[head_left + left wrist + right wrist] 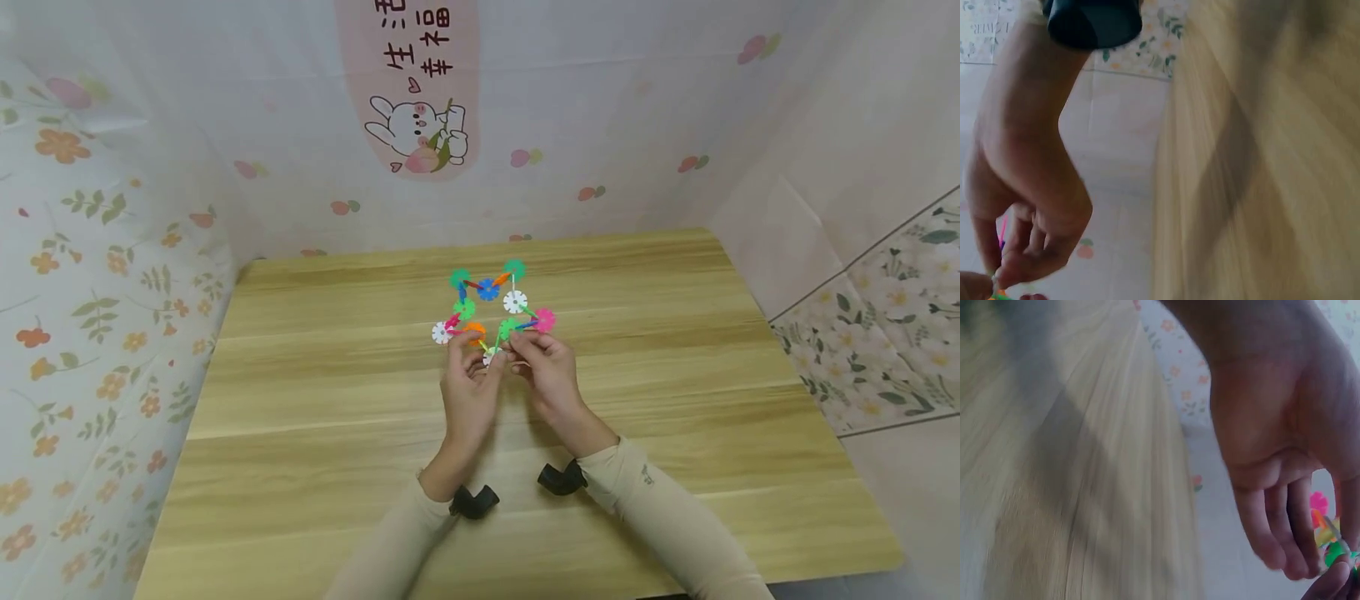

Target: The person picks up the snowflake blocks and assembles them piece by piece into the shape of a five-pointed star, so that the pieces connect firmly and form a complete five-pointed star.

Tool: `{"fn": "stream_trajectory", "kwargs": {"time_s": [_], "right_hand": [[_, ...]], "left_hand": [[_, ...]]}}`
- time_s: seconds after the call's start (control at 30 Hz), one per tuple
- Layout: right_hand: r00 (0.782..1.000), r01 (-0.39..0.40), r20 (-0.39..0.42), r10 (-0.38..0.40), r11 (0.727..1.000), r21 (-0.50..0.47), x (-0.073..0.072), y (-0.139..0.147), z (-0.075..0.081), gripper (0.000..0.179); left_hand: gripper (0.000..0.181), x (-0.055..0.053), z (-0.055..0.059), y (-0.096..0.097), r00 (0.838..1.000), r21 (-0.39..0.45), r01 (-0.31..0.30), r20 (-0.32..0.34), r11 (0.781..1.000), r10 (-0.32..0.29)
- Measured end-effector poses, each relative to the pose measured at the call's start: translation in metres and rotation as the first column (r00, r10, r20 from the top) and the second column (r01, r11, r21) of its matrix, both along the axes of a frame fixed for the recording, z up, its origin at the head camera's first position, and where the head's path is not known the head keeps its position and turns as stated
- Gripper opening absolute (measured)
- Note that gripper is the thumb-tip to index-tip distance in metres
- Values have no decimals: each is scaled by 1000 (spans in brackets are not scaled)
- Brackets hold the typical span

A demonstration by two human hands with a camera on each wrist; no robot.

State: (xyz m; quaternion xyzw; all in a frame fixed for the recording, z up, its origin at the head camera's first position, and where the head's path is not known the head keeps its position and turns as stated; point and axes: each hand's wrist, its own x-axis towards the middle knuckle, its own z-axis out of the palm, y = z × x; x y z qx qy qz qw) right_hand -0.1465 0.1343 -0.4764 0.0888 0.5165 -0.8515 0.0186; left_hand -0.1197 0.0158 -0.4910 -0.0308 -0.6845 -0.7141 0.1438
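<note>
A closed, star-like ring of colourful notched plastic discs is held up in front of me in the head view. Its discs include a blue one (488,289), a pink one (545,319) and a white one (515,302). My left hand (469,400) pinches the near part of the ring, its thumb at a white disc (491,357) and its index finger by an orange disc (474,332). With thumb and index finger, my right hand (553,385) grips the ring beside a green disc (509,328). The fingertips of both hands nearly meet, partly hiding the nearest discs.
A wood-grain table (315,392) lies below. Black curved pieces (474,502) sit by both wrists. Behind stands a pale printed curtain (285,125) with a rabbit picture (420,129); floral cloth (97,333) hangs at the left.
</note>
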Motion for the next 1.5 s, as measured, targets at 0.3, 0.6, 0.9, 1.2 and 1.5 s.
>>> {"fn": "stream_trajectory", "kwargs": {"time_s": [0.3,0.6,0.9,1.2,1.5], "right_hand": [[992,-4,-116,47,935,353,8,-2,22,19],[982,-21,-154,112,867,498,14,1,30,17],[984,-34,-145,104,906,421,14,2,26,21],[989,-39,-123,86,939,341,8,6,5,20],[984,10,-171,51,942,336,9,4,1,24]], "left_hand": [[13,-3,7,-13,1000,-301,-8,3,953,10],[11,1,7,-19,997,-411,-38,-71,911,9],[15,3,2,-19,977,-520,-126,-212,845,15],[16,4,1,-18,962,-576,-170,-273,800,8],[16,5,0,-18,957,-531,-172,-290,830,12]]}}
